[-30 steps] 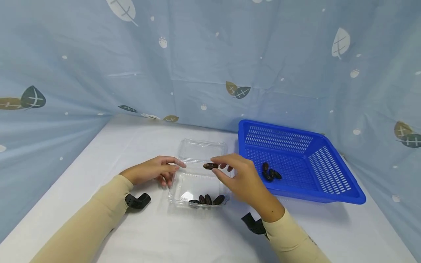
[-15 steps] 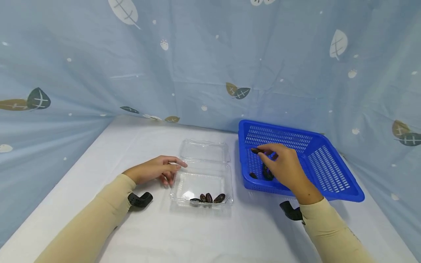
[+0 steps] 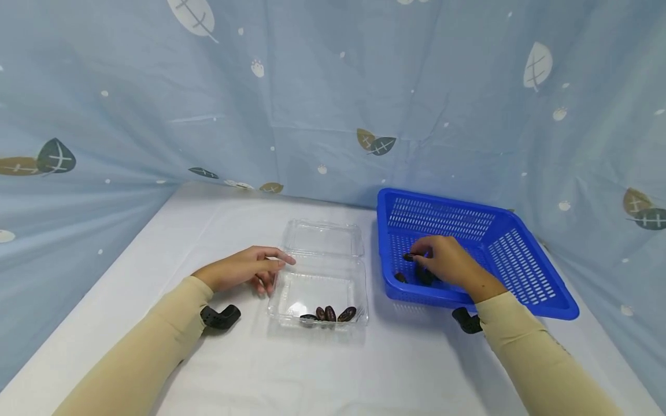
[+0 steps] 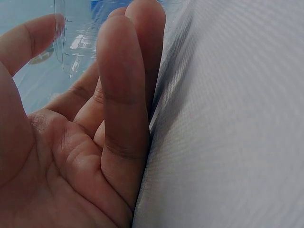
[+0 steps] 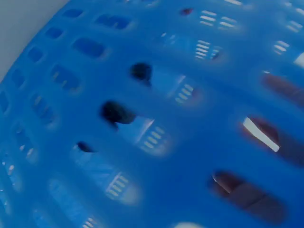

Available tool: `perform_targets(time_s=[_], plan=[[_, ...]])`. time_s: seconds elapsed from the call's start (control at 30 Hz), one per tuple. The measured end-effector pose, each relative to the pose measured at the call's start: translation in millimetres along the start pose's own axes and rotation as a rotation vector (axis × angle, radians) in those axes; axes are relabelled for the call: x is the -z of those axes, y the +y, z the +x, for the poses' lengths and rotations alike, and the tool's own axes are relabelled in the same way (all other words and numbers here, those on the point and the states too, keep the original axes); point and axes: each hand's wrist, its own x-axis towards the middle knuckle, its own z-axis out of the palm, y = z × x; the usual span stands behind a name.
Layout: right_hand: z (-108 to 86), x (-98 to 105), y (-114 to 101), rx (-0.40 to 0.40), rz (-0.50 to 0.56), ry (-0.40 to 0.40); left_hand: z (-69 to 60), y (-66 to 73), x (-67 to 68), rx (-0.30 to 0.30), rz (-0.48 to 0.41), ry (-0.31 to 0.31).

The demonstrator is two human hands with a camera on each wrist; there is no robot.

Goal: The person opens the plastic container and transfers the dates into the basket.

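In the head view, my right hand reaches into the blue basket and pinches a dark brown date between thumb and fingertips. Several more dates lie in the basket, one of them by its left wall; the hand partly covers the others. Left of it stands an open clear plastic clamshell box, with several dates along its near side. My left hand rests on the table at the box's left edge, fingers relaxed and holding nothing. The right wrist view shows mostly slotted basket wall, with the hand hidden.
The box's clear lid lies folded back behind it. A white cloth covers the table, and a blue leaf-print curtain hangs behind. Black wrist mounts sit under both forearms.
My right hand has moved right with the date, from above the clear box to over the blue basket, then lower into it. My left hand has stayed beside the box.
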Motion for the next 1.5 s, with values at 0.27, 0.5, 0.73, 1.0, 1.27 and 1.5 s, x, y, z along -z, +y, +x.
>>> perform_targets(time_s=[0.27, 0.5, 0.73, 1.0, 1.27, 1.5], plan=[[5.4, -9, 7, 0.001, -0.027, -0.109, -1.9, -1.0, 1.7, -0.009, 0.006, 0.007], [5.3, -10, 5, 0.027, -0.053, -0.11, -3.7, -1.6, 2.0, 0.008, 0.007, 0.004], [0.5, -1, -11, 0.02, -0.034, 0.034, -5.3, -1.0, 3.1, 0.013, 0.01, 0.02], [-12.6, 3, -58, 0.27, -0.008, 0.31, -6.0, -0.4, 4.1, 0.019, 0.019, 0.039], [-23.2, -13, -106, 0.483, 0.076, 0.355, -2.2, -2.2, 2.0, -0.002, 0.013, 0.015], [-19.4, -32, -133, 0.5, 0.193, 0.188, 0.6, 0.2, -0.1, -0.004, 0.006, 0.012]])
